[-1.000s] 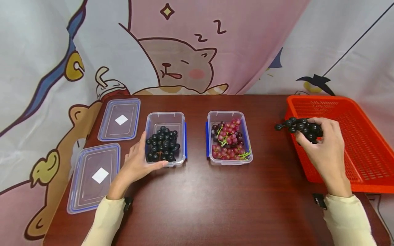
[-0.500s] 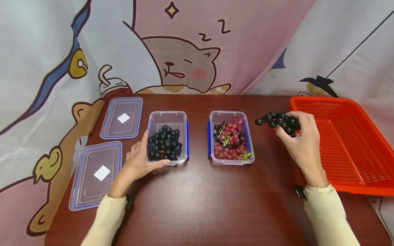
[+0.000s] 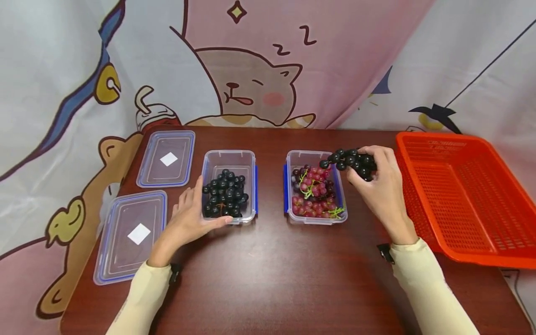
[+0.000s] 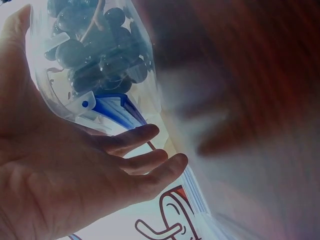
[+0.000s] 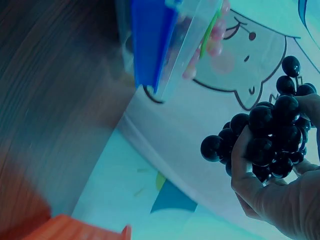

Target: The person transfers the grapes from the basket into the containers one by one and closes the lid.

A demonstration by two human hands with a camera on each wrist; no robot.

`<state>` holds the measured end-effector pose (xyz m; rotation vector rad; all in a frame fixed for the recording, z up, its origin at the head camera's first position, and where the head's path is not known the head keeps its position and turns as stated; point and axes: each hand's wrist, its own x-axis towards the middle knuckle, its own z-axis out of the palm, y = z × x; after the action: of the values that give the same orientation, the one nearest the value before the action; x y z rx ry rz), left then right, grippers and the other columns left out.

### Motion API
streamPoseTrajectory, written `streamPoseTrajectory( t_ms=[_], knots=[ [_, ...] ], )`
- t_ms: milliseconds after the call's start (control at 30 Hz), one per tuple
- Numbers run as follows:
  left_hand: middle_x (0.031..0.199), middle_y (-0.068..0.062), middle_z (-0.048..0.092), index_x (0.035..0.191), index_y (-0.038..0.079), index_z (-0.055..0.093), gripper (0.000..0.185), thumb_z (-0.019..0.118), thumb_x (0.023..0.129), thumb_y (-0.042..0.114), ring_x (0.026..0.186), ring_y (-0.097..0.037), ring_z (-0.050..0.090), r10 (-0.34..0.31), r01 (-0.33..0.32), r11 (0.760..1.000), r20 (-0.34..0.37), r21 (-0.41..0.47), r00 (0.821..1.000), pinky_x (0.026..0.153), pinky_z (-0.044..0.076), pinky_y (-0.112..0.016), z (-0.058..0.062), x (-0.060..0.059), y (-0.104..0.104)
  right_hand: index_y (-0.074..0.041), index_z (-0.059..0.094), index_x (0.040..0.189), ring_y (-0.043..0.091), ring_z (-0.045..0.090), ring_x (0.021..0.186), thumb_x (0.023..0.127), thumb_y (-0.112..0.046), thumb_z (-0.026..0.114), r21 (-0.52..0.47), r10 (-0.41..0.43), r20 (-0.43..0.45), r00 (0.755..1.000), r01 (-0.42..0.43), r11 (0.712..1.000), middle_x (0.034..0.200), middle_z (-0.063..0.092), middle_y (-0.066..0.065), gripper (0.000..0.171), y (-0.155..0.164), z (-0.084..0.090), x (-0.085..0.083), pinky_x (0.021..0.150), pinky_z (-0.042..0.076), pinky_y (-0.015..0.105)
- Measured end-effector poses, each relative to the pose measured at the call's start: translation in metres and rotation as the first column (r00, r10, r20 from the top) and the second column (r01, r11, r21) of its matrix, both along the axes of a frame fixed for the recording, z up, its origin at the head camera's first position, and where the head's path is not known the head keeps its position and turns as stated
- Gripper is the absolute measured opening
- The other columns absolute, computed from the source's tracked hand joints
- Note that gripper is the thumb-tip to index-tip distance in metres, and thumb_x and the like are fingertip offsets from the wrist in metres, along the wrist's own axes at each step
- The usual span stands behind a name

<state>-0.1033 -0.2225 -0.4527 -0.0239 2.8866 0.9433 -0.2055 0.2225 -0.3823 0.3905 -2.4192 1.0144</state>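
Head view, right hand (image 3: 378, 186) clutching a loose bunch of black grapes (image 3: 349, 161) above the clear plastic tub of red grapes (image 3: 315, 190), left hand (image 3: 188, 218) relaxed, flat against the clear tub of black grapes (image 3: 228, 190)

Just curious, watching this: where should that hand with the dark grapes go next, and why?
Probably further left. The right hand holds the dark grapes over the box of red grapes, while the left hand steadies the box of dark grapes.
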Motion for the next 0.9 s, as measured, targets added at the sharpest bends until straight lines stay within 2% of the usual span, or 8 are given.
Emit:
streamPoseTrajectory(
  t_ms=[200,367,567,667,900],
  knots=[
    [0.169,-0.037,0.025,0.175,0.009,-0.004,0.141,0.085,0.084,0.07,0.157,-0.056,0.018,-0.002,0.002,1.0,-0.009,0.007,1.0,0.116,0.018,-0.083,-0.001,0.001,-0.001,-0.005,0.069,0.128,0.026,0.059,0.108,0.093,-0.014,0.083,-0.003,0.057,0.026,0.998,-0.057,0.998,0.135,0.059,0.015,0.039,-0.027,-0.008,-0.004,0.081,0.047,0.034],
    [0.17,-0.035,0.026,0.175,0.009,-0.003,0.142,0.084,0.083,0.072,0.157,-0.055,0.019,-0.006,0.007,1.0,-0.021,0.018,1.0,0.115,0.018,-0.084,-0.002,0.001,-0.001,-0.005,0.069,0.127,0.027,0.059,0.117,0.092,-0.013,0.085,-0.023,0.11,0.034,0.993,-0.109,0.994,0.135,0.059,0.015,0.039,-0.048,-0.012,-0.006,0.091,0.053,0.049],
    [0.17,-0.036,0.025,0.175,0.009,-0.005,0.142,0.084,0.084,0.071,0.157,-0.055,0.018,-0.008,0.008,1.0,-0.019,0.015,1.0,0.115,0.019,-0.084,-0.003,0.0,-0.003,-0.007,0.069,0.126,0.028,0.06,0.123,0.09,-0.013,0.086,-0.043,0.15,0.034,0.988,-0.149,0.988,0.134,0.059,0.013,0.04,-0.07,-0.013,-0.006,0.104,0.05,0.052],
    [0.171,-0.038,0.021,0.175,0.009,-0.007,0.141,0.083,0.085,0.071,0.158,-0.056,0.016,-0.018,0.018,1.0,-0.005,0.021,1.0,0.116,0.017,-0.084,-0.001,-0.001,-0.003,-0.007,0.069,0.127,0.028,0.061,0.122,0.09,-0.014,0.086,-0.047,0.162,0.026,0.986,-0.161,0.986,0.135,0.059,0.013,0.041,-0.079,-0.013,-0.005,0.102,0.051,0.051],
    [0.171,-0.039,0.017,0.174,0.007,-0.008,0.137,0.082,0.09,0.066,0.159,-0.057,0.013,-0.042,0.041,0.997,0.012,0.065,0.999,0.116,0.011,-0.085,0.001,0.0,-0.004,-0.008,0.07,0.127,0.027,0.06,0.115,0.091,-0.016,0.085,-0.051,0.185,0.031,0.982,-0.183,0.982,0.135,0.06,0.011,0.041,-0.099,-0.017,-0.005,0.084,0.05,0.044]
  ],
)
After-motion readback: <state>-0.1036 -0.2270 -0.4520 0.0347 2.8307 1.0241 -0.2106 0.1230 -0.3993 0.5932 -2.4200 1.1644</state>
